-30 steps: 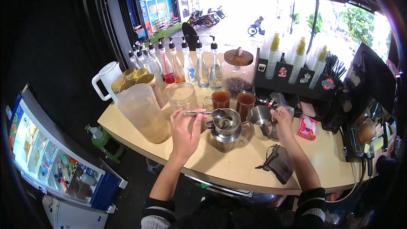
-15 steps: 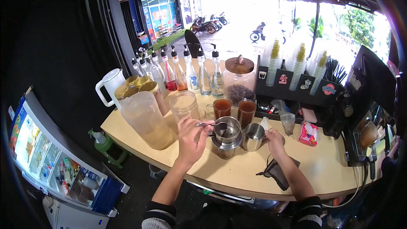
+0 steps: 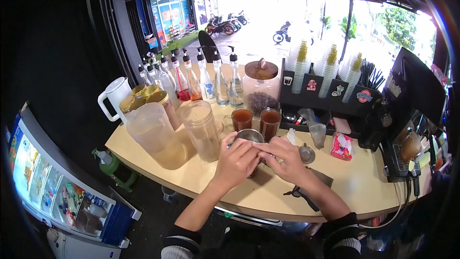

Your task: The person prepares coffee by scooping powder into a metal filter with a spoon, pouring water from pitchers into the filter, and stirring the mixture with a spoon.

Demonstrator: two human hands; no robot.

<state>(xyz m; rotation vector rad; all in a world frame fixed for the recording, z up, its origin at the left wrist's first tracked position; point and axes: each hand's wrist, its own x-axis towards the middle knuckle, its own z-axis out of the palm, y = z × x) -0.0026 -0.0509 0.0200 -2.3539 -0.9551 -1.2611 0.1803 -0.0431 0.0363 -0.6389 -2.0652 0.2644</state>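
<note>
My left hand (image 3: 237,161) and my right hand (image 3: 282,156) meet over a metal cup (image 3: 249,135) on the counter. Both hands have bent, closed fingers; what lies between them is mostly hidden, and the spoon cannot be made out. Only the rim and part of the inside of the metal cup show behind the fingers. Two glass mugs of brown drink, one left (image 3: 242,119) and one right (image 3: 270,123), stand just behind it. A small round metal piece (image 3: 306,153) lies right of my right hand, and a dark cloth (image 3: 320,177) is partly under my right forearm.
A large plastic pitcher (image 3: 153,136) and a clear jar (image 3: 201,132) stand at the left. Pump bottles (image 3: 220,84), a wooden-lidded jar (image 3: 261,86) and a cup rack (image 3: 326,96) line the back. A pink packet (image 3: 341,146) and a coffee machine (image 3: 402,156) are at the right.
My right hand has moved left from the metal pitcher's handle to meet my left hand over the metal cup. The spoon and metal pitcher are no longer clearly visible.
</note>
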